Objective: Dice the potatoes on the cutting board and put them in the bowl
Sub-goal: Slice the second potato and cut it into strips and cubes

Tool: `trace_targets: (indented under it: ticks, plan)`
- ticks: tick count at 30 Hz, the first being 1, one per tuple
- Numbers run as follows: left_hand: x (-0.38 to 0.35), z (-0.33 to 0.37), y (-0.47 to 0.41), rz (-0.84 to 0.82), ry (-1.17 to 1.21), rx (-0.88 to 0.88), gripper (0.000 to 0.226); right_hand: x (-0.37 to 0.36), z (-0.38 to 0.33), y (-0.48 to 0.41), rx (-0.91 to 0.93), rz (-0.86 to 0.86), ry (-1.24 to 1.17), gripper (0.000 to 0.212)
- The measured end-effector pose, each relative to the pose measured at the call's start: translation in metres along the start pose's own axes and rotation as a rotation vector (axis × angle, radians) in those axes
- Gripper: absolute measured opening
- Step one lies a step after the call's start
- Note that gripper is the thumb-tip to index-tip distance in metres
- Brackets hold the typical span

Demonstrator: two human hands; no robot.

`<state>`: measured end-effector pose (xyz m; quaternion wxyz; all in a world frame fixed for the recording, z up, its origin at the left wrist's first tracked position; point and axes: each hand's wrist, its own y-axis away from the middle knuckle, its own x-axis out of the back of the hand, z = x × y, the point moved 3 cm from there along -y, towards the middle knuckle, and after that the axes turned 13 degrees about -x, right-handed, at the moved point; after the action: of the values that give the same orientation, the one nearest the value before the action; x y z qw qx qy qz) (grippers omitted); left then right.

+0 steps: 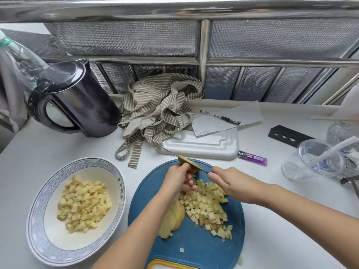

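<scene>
- Your right hand [231,181] is clamped on the handle of the knife [171,153]. The handle itself is hidden under the fingers.
- The blade's long axis runs from near-right at your hand to far-left, and the tip passes the far edge of the cutting board [194,247].
- Your left hand [179,181] has its fingers curled on a skin-on potato piece [189,163], which sits against the blade at the far end of the board. I can't tell if it rests on the board or is lifted.
- Key relation: that piece sits mid-blade, just far of your left hand, which leaves those fingers right beside the edge.
- The diced pile [206,204] is mid-board, near of both hands.
- The uncut slices [172,218] are fanned at the left side of the board, under your left forearm.
- The bowl [37,214] is on the tabletop [281,230] left of the board and already holds dice [83,204]. Your left hand is nearer to it.
- Judgement: you're mid-task, with slices and this piece still to dice and the pile to transfer.
</scene>
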<state>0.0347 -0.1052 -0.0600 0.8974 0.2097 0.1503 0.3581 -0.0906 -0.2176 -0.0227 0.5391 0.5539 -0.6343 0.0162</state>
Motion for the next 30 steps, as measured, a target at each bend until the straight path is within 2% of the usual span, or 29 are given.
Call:
trace_targets:
  ticks: [5,10,24,30]
  plan:
    - [0.004,0.004,-0.008,-0.126,-0.069,0.059,0.021,0.006,-0.001,-0.002,0.009,-0.027,0.007,0.039]
    - [-0.001,0.0,-0.009,-0.086,-0.052,0.036,0.02,0.006,-0.004,0.002,0.019,-0.034,0.064,0.037]
    - [0.003,-0.007,0.001,-0.125,0.062,0.017,0.027,0.004,0.001,0.006,0.044,-0.011,0.203,0.039]
    - [0.01,-0.013,0.008,-0.128,0.105,0.062,0.029,-0.001,0.005,0.01,0.054,-0.046,0.263,0.038]
